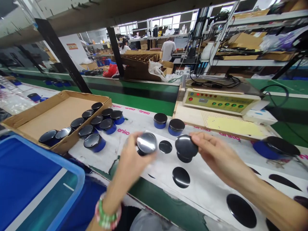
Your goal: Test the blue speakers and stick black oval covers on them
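Note:
My left hand has its fingers closed round the sides of a glossy round-topped black piece, whose lower part is mostly hidden by the hand. Between thumb and fingertips, my right hand pinches the edge of a shiny black disc, tilted above the white sheet. Beneath it shows another dark round shape. Close by on the sheet lie more flat black discs, one between the hands and one nearer me. Two blue round cases with black tops stand just behind.
A cardboard tray holds several round pieces, with several blue cases beside it. A blue bin is at lower left. Behind on the right stands a control box with lit buttons. Two people sit farther back.

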Demonstrator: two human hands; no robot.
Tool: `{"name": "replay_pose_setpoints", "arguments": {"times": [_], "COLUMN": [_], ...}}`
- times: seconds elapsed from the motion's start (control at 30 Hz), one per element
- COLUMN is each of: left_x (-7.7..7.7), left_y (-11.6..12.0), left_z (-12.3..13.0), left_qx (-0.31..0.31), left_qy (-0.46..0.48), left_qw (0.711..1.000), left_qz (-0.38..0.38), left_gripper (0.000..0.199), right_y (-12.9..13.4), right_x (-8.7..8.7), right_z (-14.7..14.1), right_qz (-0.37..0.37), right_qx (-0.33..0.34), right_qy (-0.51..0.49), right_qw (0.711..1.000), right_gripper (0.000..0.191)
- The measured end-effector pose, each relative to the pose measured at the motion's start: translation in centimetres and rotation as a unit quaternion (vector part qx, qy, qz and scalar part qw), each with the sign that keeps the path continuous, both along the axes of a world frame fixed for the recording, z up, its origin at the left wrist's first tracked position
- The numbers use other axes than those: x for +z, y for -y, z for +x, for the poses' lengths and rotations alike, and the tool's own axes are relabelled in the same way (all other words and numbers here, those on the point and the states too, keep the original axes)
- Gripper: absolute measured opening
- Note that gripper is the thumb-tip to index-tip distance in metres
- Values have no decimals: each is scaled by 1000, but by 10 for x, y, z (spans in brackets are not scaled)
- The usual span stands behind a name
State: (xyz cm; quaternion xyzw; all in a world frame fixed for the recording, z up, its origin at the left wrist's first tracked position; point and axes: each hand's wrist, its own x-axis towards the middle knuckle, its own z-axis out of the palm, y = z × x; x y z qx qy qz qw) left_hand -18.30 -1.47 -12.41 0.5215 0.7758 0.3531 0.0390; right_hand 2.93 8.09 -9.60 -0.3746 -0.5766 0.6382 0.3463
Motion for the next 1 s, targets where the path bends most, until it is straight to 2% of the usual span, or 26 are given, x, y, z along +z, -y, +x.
{"name": "replay_pose_setpoints", "arguments": {"times": [0.07, 0.13, 0.2, 0.3, 0.43, 0.6, 1.0], "left_x": [-13, -28, -41, -51, -51, -48, -50], "left_y": [16, 27, 32, 32, 31, 32, 33], "left_z": [35, 58, 69, 68, 63, 65, 66], "left_qx": [-50, -55, -46, -54, -63, -59, -63], "left_qy": [90, 175, 222, 240, 248, 247, 235], "left_qw": [994, 982, 974, 969, 967, 967, 970], "left_qz": [-30, -41, -26, -1, -5, -17, -16], "left_gripper": [64, 68, 71, 70, 69, 69, 69], "right_y": [6, 14, 20, 27, 32, 33, 35], "right_x": [-10, -21, -31, -38, -39, -39, -34], "right_z": [-8, -13, -14, -12, -11, -14, -17], "right_qz": [-46, -76, -101, -118, -106, -48, 7], "right_qx": [17, 31, 41, 48, 56, 66, 43], "right_qy": [-9, 2, 14, 25, 33, 57, 95], "right_qw": [999, 997, 994, 991, 992, 995, 995], "right_gripper": [35, 35, 35, 36, 36, 36, 35]}}
